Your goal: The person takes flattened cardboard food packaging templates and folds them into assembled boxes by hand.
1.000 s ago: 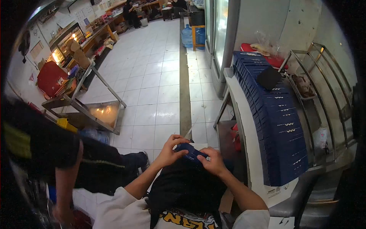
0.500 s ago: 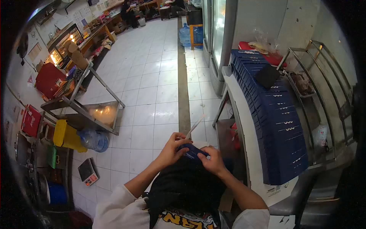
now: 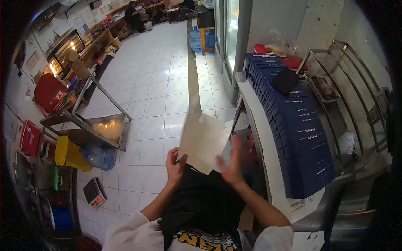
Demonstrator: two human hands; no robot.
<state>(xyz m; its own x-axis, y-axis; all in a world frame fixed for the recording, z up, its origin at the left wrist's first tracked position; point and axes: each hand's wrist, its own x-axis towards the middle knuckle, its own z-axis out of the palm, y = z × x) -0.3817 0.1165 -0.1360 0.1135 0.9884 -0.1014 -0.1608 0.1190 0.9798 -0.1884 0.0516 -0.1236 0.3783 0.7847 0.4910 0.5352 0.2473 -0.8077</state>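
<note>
A pale cardboard sheet point(image 3: 204, 140) with cut edges, seemingly a box blank, stands opened out in front of my lap. My left hand point(image 3: 175, 166) grips its lower left edge, thumb on the near face. Beside the sheet's right edge, my right hand point(image 3: 232, 165) is slightly blurred, its thumb and fingers spread and nothing in them. The sheet's far face is hidden. To my right, a long row of dark blue folded cardboard pieces point(image 3: 299, 142) lies packed together on a white board point(image 3: 272, 154).
A black object point(image 3: 285, 81) rests on the blue row. Metal racks point(image 3: 347, 96) stand at right. On the left are a metal-framed stand point(image 3: 94, 125), yellow bin point(image 3: 69, 152), water bottle point(image 3: 98, 157) and scale point(image 3: 94, 192) on the floor. A person point(image 3: 134, 16) sits far back.
The dark blue folded piece held between both hands now shows as an opened pale sheet. My left hand moved left; my right hand has let go and spread. The view shifted slightly.
</note>
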